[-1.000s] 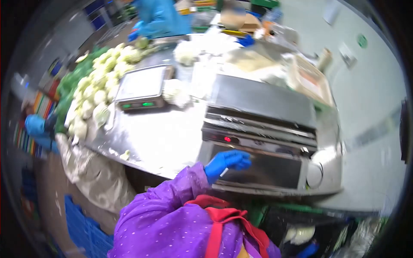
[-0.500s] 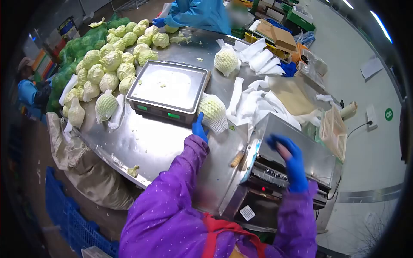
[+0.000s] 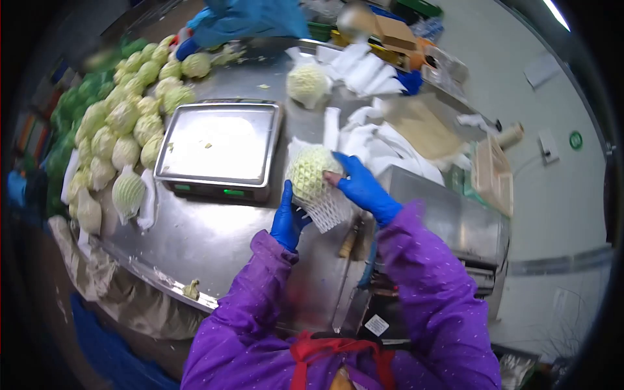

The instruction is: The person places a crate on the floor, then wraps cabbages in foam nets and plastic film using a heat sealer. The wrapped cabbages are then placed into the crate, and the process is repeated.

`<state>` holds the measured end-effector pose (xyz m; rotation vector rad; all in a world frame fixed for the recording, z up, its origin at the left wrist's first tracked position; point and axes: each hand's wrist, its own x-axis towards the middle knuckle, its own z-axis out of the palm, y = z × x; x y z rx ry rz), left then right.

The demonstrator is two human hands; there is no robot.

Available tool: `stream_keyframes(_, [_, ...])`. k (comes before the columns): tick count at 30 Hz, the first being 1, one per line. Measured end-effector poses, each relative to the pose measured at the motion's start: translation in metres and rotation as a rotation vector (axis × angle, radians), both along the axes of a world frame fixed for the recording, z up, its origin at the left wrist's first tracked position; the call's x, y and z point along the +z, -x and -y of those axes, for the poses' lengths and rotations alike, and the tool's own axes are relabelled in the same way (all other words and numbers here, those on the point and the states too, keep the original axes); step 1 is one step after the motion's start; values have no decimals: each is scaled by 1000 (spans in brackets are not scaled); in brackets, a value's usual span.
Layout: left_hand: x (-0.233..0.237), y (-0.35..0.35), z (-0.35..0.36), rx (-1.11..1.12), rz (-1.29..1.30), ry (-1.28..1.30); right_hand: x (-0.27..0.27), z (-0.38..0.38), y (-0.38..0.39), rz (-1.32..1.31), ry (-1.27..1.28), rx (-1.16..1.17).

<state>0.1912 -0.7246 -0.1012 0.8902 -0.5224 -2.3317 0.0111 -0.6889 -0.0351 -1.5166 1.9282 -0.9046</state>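
Observation:
A cabbage in a white foam net (image 3: 311,174) rests on the steel table, right of the weighing scale (image 3: 221,144). My left hand (image 3: 286,220), in a blue glove, holds its lower left side, with the fingers partly under the loose net end. On its right side is my right hand (image 3: 361,187), also gloved in blue, with a bare-looking fingertip pressed to the net. Another netted cabbage (image 3: 308,84) stands farther back. White foam nets (image 3: 383,146) lie to the right of the held one.
Many cabbages (image 3: 123,118) are piled at the left, beside green mesh sacks (image 3: 81,104). A knife-like wooden handle (image 3: 349,242) lies near a steel machine (image 3: 442,211) at the right. A co-worker in blue (image 3: 250,23) is across the table.
My right hand has moved left from above the machine onto the netted cabbage. My left hand has shifted to its lower side. The camera view has turned somewhat to the right.

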Motion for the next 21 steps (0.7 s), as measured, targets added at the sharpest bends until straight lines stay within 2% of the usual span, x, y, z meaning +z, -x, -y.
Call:
stream_keyframes(1, [21, 7, -7, -77, 62, 98, 11, -23, 17, -31, 197, 5])
stream_keyframes(2, [47, 18, -15, -146, 61, 245, 38, -50, 28, 63, 195, -50])
stream_keyframes(4, [82, 46, -31, -355, -28, 355, 82, -106, 46, 147, 315, -171])
stream_keyframes(7, [110, 101, -64, -699, 54, 389, 102, -178, 91, -140, 295, -329])
stream_keyframes(9, [139, 132, -104, -817, 219, 504, 93, -220, 120, 22, 230, -441])
stream_keyframes(12, [106, 181, -134, -998, 293, 519, 66, -266, 153, 221, 174, -502])
stream_keyframes(15, [102, 186, -145, -1134, 484, 814, 38, -298, 170, 351, 201, -499])
stream_keyframes(17, [124, 167, -143, -1123, 590, 829, 38, -321, 170, 373, 183, -508])
stream_keyframes(21, [108, 109, -110, -807, 432, 952, 57, -369, 184, 416, 50, -462])
